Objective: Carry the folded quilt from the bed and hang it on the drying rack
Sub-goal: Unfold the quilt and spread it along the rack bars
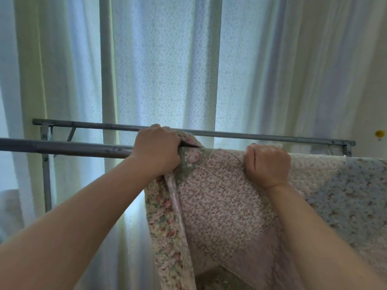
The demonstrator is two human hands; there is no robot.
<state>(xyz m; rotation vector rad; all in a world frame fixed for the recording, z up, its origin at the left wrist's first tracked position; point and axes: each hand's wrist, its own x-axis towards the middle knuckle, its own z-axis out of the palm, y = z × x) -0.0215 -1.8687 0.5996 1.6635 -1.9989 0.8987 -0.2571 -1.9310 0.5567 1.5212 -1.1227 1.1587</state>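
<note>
A floral patchwork quilt (pixel 219 201) in pink, green and blue hangs over the near bar of a grey metal drying rack (pixel 62 147) and falls toward me. My left hand (pixel 158 149) is closed on the quilt's left top corner at the bar. Further right, my right hand (pixel 268 164) is fisted on the quilt's top fold. The far bar of the rack (pixel 230 133) runs behind both hands. The quilt covers the right part of the near bar.
White sheer curtains (pixel 167 70) hang right behind the rack across a bright window. The rack's left upright leg (pixel 47 181) drops downward at the left. A pale wall with a small yellow mark (pixel 379 133) is at the right.
</note>
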